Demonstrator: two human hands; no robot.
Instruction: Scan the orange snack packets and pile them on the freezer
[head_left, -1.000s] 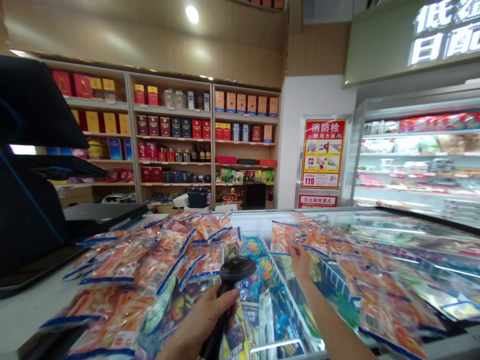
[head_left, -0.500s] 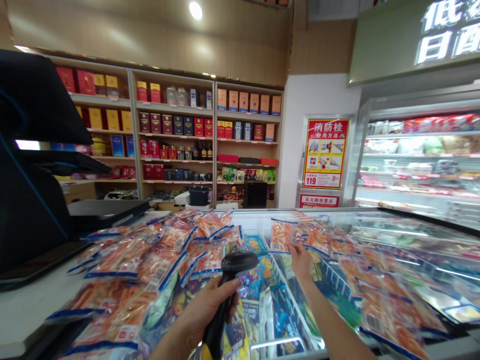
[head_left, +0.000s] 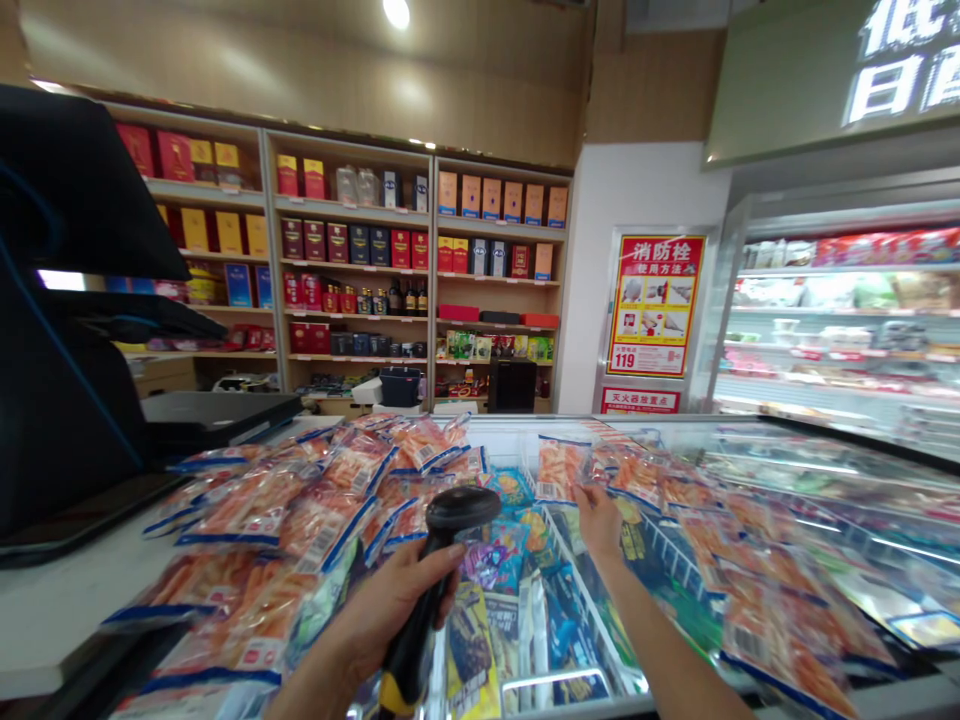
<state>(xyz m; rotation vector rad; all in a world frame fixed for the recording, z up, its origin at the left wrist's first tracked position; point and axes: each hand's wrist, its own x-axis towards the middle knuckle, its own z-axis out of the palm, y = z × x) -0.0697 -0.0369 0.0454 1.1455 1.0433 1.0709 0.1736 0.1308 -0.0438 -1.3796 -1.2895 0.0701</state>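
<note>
So my left hand (head_left: 405, 600) has its fingers wrapped round the handle of a black scanner (head_left: 463, 507), just below 12 o'clock and near me, head end up. My right hand (head_left: 600, 525), out toward 1 o'clock, is pinching the lower right corner of a clear bag (head_left: 559, 465) of orangey sticks, barcode facing me.

Surface-wise it's a mess. White table (head_left: 49, 620) at 9 o'clock, with a big black terminal (head_left: 67, 430) standing on it and a flat black device (head_left: 214, 415) just beyond. From 9 to 11 there's a heap of bags (head_left: 322, 505), blue-edged, overlapping, spilling toward the open freezer (head_left: 510, 430). Inside that, a white wire divider (head_left: 574, 572) runs next to blue packs (head_left: 568, 630). A second row of bags (head_left: 772, 600) stretches from 1 to 3; can't tell what it's lying on.

Room: wooden shelving (head_left: 433, 280) full of boxed bottles from 10 to 12, red fire-hydrant poster (head_left: 656, 305) on the white wall at 1, bright chiller (head_left: 836, 387) at 2, and a round ceiling light (head_left: 396, 12) overhead near 12.
</note>
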